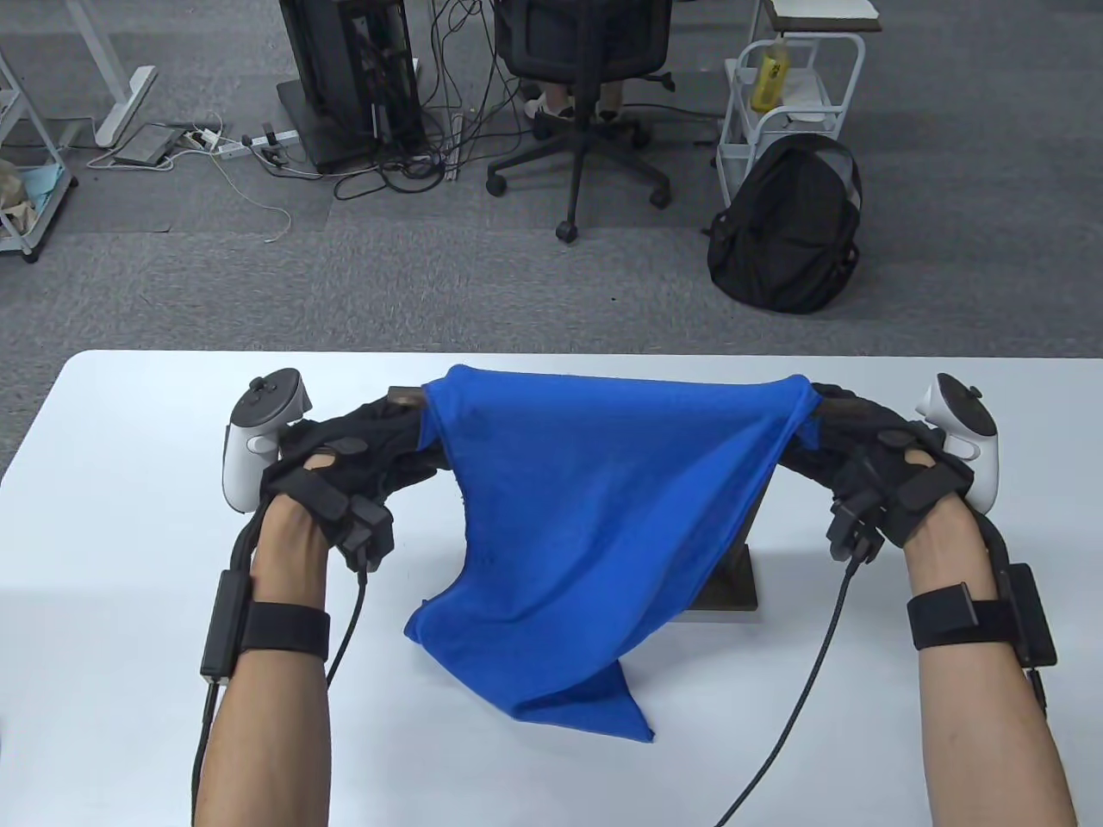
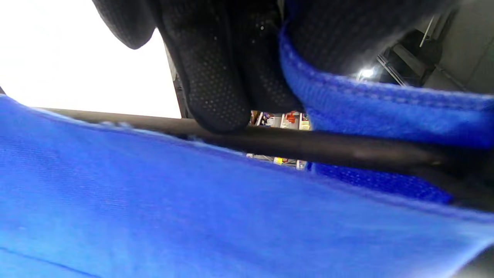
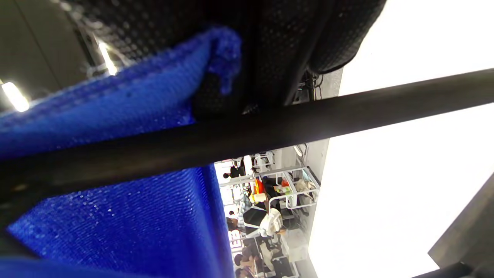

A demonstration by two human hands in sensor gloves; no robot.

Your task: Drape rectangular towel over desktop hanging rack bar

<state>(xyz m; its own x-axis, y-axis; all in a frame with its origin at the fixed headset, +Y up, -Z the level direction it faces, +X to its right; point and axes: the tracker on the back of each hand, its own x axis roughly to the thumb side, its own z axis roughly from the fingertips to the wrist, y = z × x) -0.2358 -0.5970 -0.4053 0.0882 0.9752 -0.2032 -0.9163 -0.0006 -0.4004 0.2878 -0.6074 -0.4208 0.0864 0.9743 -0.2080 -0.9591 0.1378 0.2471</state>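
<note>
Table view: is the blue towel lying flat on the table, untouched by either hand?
No. The towel is stretched between the left hand and right hand at the rack bar.

The towel is a solid royal blue with a fine woven texture and a stitched hem in the same blue. It hangs on a dark brown, almost black rack bar. Both gloves are black, their fingers covered in a tiny dotted grip pattern. The tabletop is plain white. At twelve o'clock lies grey carpet; at one o'clock sits a black backpack.
</note>
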